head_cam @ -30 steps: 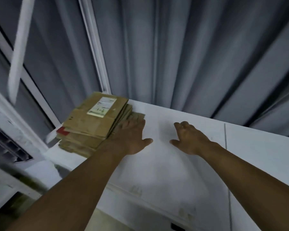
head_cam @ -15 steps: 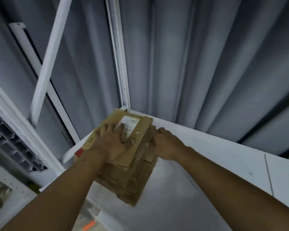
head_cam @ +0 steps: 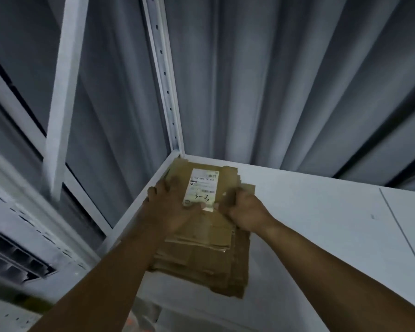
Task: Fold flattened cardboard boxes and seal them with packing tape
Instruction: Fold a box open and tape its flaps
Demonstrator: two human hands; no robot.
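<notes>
A stack of flattened brown cardboard boxes (head_cam: 209, 257) lies in the back left corner of a white shelf (head_cam: 321, 224). The top piece carries a white shipping label (head_cam: 201, 186) with "3-3" handwritten on it. My left hand (head_cam: 168, 202) rests flat on the top of the stack, left of the label, fingers spread forward. My right hand (head_cam: 244, 212) grips the right edge of the upper cardboard pieces, fingers curled round it. The stack's near end sticks out over the shelf's front edge. No tape is in view.
A white perforated upright post (head_cam: 163, 75) stands at the shelf's back left corner. Grey pleated curtains (head_cam: 285, 80) hang behind. A white window frame (head_cam: 62, 92) and a vented grille (head_cam: 15, 259) are to the left. A seam (head_cam: 398, 224) crosses the shelf at right.
Both hands moved left from the bare shelf onto the stack. The left hand now lies on top and the right hand has closed on the stack's right edge. The view has shifted closer.
</notes>
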